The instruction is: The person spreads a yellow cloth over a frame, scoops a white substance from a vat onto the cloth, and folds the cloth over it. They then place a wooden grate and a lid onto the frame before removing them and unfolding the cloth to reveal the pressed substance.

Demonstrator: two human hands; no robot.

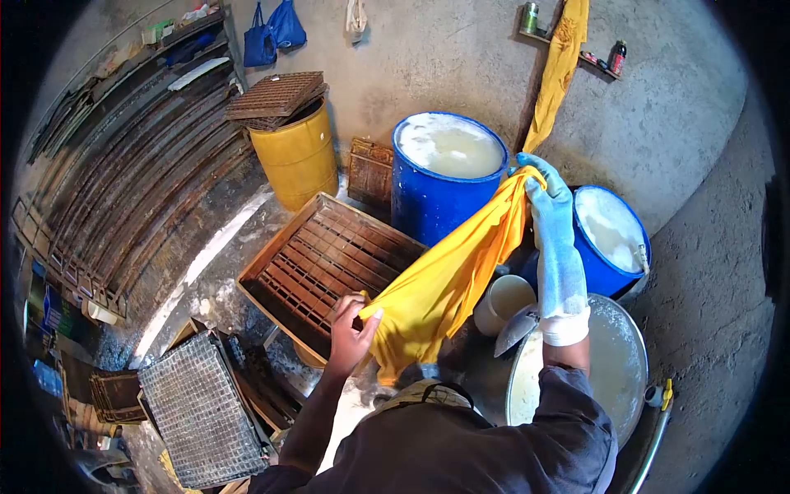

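A bright yellow cloth (444,288) is stretched at a slant in front of my body, its lower part hanging in folds. My bare left hand (352,333) pinches its near left edge between thumb and fingers. Higher up on the right, my right hand (550,202), in a blue glove with a white cuff, is closed around the bunched upper end. Behind the cloth stands a blue barrel (448,185) of whitish liquid. Close to my right forearm are a second blue barrel (605,276) and a white bucket (504,303). A wooden slatted tray (284,239) lies beyond my left hand.
A round tub (634,346) of cloudy liquid sits at my right, near a yellow-handled tap (665,395). A grey mesh rack (202,412) lies at lower left. Racks top a yellow barrel (296,156). Another yellow cloth (555,74) hangs on the wall.
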